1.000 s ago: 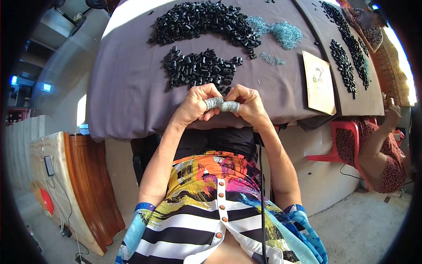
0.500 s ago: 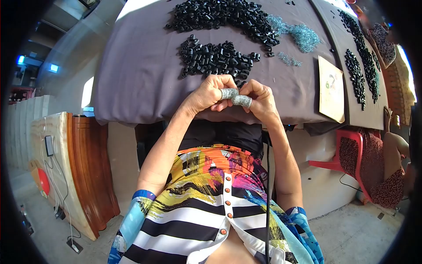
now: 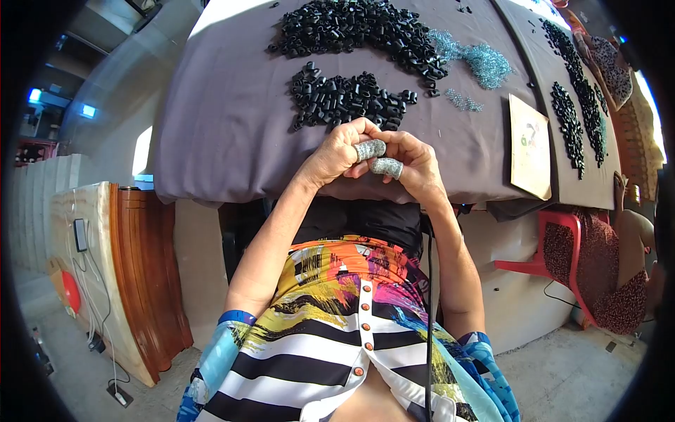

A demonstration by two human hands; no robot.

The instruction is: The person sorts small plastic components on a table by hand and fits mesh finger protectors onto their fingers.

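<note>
My left hand point(image 3: 335, 157) and my right hand point(image 3: 418, 163) meet just above the near edge of the cloth-covered table, their fingertips pressed together. Each thumb wears a grey speckled sleeve. Both hands are closed in a pinch; whatever lies between the fingertips is hidden. Right beyond them is a small pile of black plastic pieces point(image 3: 344, 98), short and tube-like. A larger heap of similar black pieces point(image 3: 337, 29) lies farther back. To its right sits a pile of fine silvery, spring-like bits point(image 3: 487, 67), with a small scatter of the same bits nearer me.
A board with a faded picture point(image 3: 529, 146) lies right of my hands. More black pieces point(image 3: 568, 123) line the neighbouring table, where another person sits on a red chair point(image 3: 541, 261). At left stands a wooden cabinet point(image 3: 144, 281) with cables. A black cord hangs down my front.
My fingertips have drawn closer together, and the right hand's fingers have curled over toward the left. The view has shifted slightly; the piles look unchanged.
</note>
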